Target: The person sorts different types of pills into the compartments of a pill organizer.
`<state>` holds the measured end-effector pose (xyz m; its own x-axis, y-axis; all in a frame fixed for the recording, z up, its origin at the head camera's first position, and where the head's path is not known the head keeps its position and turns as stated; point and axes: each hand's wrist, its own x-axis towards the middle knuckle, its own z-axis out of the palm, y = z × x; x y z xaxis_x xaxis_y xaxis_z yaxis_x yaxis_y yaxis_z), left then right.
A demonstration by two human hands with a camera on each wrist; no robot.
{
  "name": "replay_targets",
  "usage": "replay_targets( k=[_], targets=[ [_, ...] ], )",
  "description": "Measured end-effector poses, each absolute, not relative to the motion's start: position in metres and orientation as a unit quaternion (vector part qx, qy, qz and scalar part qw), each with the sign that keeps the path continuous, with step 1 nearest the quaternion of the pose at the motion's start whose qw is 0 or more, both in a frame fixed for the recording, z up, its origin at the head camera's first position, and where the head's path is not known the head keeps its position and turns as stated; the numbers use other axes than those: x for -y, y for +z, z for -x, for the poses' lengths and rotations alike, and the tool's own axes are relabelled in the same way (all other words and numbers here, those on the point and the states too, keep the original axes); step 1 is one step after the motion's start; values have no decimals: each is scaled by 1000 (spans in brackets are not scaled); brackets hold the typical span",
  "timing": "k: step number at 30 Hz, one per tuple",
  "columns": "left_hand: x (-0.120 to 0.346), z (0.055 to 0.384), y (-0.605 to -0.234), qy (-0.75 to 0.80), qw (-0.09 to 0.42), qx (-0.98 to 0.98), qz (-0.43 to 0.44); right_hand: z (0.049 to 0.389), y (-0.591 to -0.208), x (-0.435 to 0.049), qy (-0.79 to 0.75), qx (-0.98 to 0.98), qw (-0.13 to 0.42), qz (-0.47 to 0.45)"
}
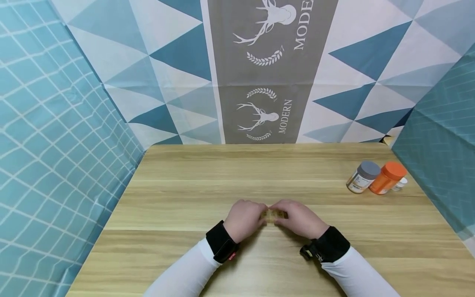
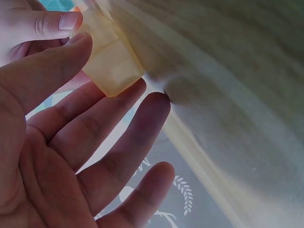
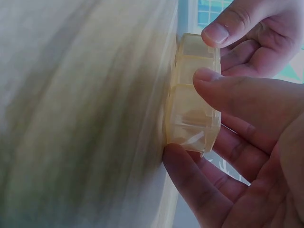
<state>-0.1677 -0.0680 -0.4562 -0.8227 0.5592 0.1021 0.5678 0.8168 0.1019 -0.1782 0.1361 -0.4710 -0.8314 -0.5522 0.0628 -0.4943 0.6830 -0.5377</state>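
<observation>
A small, translucent yellow pill organizer (image 1: 272, 215) with a row of compartments lies on the wooden table, between both hands. Its left end is held by my left hand (image 1: 245, 218), thumb on the near side and fingertips on the far side. My right hand (image 1: 302, 218) pinches the other end the same way. In the right wrist view the organizer (image 3: 192, 104) shows its compartment walls, with the thumb against its side and a fingertip at its end. Seen from the left wrist, the organizer (image 2: 114, 66) touches the left fingers. Whether its lids are raised I cannot tell.
At the table's right side stand a grey-capped bottle (image 1: 363, 177), an orange bottle (image 1: 387, 177) and a small white-capped bottle (image 1: 400, 184), close together. Patterned cloth (image 1: 178, 82) hangs behind the wooden table (image 1: 237, 169), with blue cloth on both sides.
</observation>
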Motion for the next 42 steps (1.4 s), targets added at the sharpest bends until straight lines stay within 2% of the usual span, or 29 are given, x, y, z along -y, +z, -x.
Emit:
replay_targets(
  k=[6, 12, 17, 23, 28, 36, 42],
  targets=[
    [69, 166, -463, -59, 25, 951, 304, 176, -479, -138, -291, -911, 56, 287],
    [74, 171, -454, -93, 20, 947, 308, 176, -477, -137, -295, -910, 51, 286],
    [74, 180, -448, -166, 58, 938, 298, 177, -470, -140, -289, -913, 60, 281],
    [74, 189, -450, -157, 102, 935, 301, 184, -468, -141, -283, -914, 60, 283],
    [75, 190, -449, -140, 78, 946, 283, 186, -472, -142, -280, -916, 60, 281],
    [72, 192, -451, -61, 2, 952, 300, 187, -471, -141, -271, -919, 59, 280],
    [70, 191, -453, -44, -15, 951, 305, 188, -472, -141, -273, -918, 65, 280]
  ],
)
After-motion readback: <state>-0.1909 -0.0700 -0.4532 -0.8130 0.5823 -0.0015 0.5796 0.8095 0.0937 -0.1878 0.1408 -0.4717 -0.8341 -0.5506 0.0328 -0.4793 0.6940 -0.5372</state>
